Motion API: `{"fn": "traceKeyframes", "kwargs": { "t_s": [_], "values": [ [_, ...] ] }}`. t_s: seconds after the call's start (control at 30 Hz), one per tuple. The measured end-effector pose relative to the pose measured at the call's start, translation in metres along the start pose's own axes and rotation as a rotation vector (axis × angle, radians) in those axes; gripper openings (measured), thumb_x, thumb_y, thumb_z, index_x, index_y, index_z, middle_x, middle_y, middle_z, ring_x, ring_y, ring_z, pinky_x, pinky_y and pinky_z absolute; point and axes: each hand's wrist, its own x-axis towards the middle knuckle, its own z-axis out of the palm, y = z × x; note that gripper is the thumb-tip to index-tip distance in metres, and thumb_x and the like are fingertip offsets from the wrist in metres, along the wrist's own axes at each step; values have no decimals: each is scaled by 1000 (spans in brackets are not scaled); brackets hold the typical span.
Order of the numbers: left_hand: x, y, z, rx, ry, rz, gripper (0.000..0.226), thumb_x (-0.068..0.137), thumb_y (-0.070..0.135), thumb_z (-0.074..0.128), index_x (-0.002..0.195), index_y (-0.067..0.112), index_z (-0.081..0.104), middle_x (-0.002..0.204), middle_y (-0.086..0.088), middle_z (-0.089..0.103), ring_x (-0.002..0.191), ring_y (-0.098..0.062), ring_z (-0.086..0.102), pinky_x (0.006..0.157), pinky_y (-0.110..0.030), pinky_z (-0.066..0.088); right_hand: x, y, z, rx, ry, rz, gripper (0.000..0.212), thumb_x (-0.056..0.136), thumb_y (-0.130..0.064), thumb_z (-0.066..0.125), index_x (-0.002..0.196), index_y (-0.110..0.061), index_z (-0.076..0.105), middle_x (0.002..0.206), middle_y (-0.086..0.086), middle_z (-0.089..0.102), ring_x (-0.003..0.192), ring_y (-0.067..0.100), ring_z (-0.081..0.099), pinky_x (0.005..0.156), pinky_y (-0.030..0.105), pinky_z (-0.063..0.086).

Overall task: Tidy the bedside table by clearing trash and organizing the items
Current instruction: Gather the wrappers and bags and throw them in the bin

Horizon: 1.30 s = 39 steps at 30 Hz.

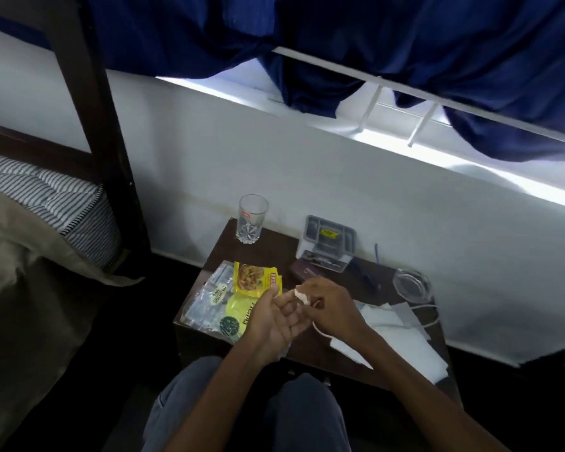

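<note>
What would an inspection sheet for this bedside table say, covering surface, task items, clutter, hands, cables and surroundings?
Surface: dark wooden bedside table.
Job's things: yellow food packet on clear plastic bags, front left; white paper sheets, right.
Clutter: clear drinking glass, back left; open grey plastic box, back; clear glass dish, right.
Hands: right hand pinches small white crumpled wad; left hand palm up beside it, grip unclear.
Cables: white cable beside the dish.
Surroundings: striped mattress left; white wall, blue curtain behind.
</note>
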Motion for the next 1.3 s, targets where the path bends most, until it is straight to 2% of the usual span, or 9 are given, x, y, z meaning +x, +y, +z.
{"fn": "traceKeyframes", "kwargs": {
  "t_s": [0.13, 0.23, 0.4, 0.6, 0.73, 0.83, 0.97, 1.07, 1.3],
  "values": [
    [-24, -35, 22, 368, -93, -146, 50, 98, 43, 28, 105, 7, 61, 98, -11, 67, 91, -24, 61, 83, -36, 46, -61, 12, -35, 47, 60, 125, 15, 75, -6, 72, 89, -9, 76, 87, 4, 72, 75, -1, 62, 70, 9, 44],
    [-33, -69, 37, 620, -127, -251, 44, 97, 43, 30, 105, 12, 60, 99, -6, 67, 93, -20, 62, 82, -32, 44, -109, 26, -57, 74, 78, 293, 14, 77, -3, 70, 89, -8, 76, 82, -3, 70, 65, -12, 59, 65, 5, 43],
    [-47, -132, 60, 965, -195, -302, 25, 94, 30, 39, 95, 22, 63, 99, 2, 68, 98, -17, 60, 86, -29, 41, -203, 52, -81, 328, 166, 523, 19, 78, 10, 65, 97, 9, 68, 70, 6, 67, 48, -2, 59, 51, 10, 49],
    [-60, -203, 77, 981, -239, -342, 29, 95, 31, 44, 113, 18, 62, 112, 0, 68, 104, -18, 64, 86, -31, 48, -332, 109, -72, 378, 167, 803, 11, 81, 4, 65, 89, 10, 68, 53, -7, 65, 44, -3, 54, 48, 12, 43],
    [-63, -245, 73, 991, -222, -474, 32, 99, 32, 34, 106, 16, 61, 112, -5, 66, 98, -21, 63, 84, -32, 47, -420, 153, -38, 268, 29, 1078, 15, 83, 1, 64, 92, 12, 65, 49, -4, 60, 33, -1, 52, 33, 13, 40],
    [-62, -263, 70, 1063, -208, -508, 30, 99, 31, 35, 104, 16, 60, 114, -5, 64, 96, -20, 62, 79, -30, 46, -464, 175, -13, 277, 20, 1236, 11, 85, 4, 59, 93, 8, 66, 55, -1, 57, 32, -2, 52, 36, 12, 41],
    [-59, -268, 72, 1105, -197, -488, 30, 99, 31, 35, 105, 17, 60, 114, -4, 64, 104, -23, 60, 87, -33, 45, -478, 180, -6, 309, -1, 1327, 18, 88, 5, 52, 102, -1, 62, 55, 3, 56, 28, 0, 46, 33, 13, 37],
    [-56, -264, 73, 1096, -173, -460, 30, 99, 29, 34, 108, 15, 59, 113, -4, 64, 105, -23, 60, 91, -34, 44, -475, 181, -8, 295, 29, 1355, 23, 90, 4, 47, 109, 5, 61, 58, 7, 55, 26, 2, 45, 31, 13, 36],
    [-47, -239, 78, 1013, -155, -417, 28, 96, 25, 40, 112, 15, 60, 107, -2, 68, 99, -20, 63, 87, -34, 47, -427, 163, -30, 570, 152, 1301, 13, 92, -3, 48, 93, -7, 60, 74, 6, 59, 46, 12, 58, 44, 20, 42]
  ]
}}
